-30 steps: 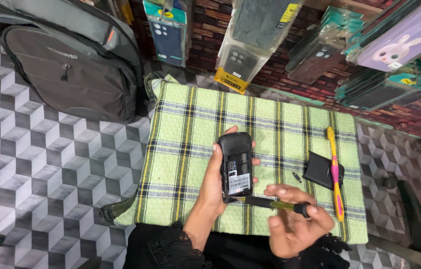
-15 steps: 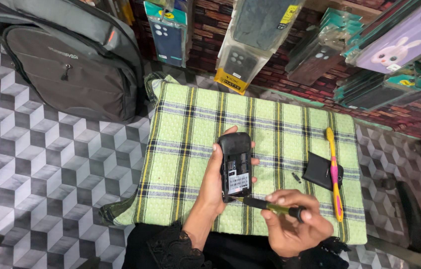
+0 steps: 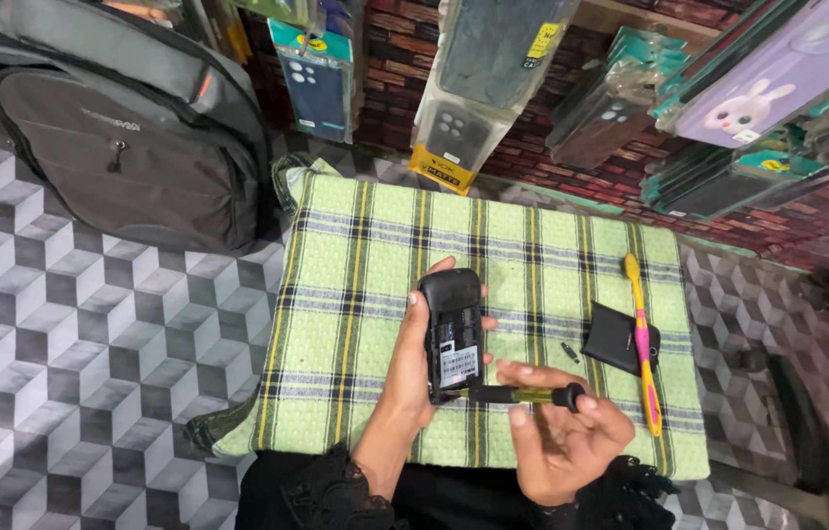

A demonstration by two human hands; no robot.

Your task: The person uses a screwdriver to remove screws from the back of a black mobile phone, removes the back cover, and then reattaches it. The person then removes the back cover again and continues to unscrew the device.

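My left hand [image 3: 416,368] holds a small black phone [image 3: 453,332] with its back cover off, a white label showing in the open back. My right hand [image 3: 564,442] grips a screwdriver [image 3: 522,396] with a green and black handle, its tip touching the phone's lower edge. Both hands hover over a green checked cloth [image 3: 356,294]. A black back cover [image 3: 619,339] lies flat on the cloth to the right, with a tiny dark screw [image 3: 569,350] just left of it. A yellow and pink toothbrush [image 3: 642,339] lies across the cover's right side.
A grey backpack [image 3: 130,147] rests on the patterned tile floor [image 3: 61,373] at the upper left. Several packaged phone cases [image 3: 473,88] hang along the brick wall [image 3: 807,221] behind the cloth.
My right hand has shifted slightly with the screwdriver at the phone's lower edge. The left hand and phone stay in place.
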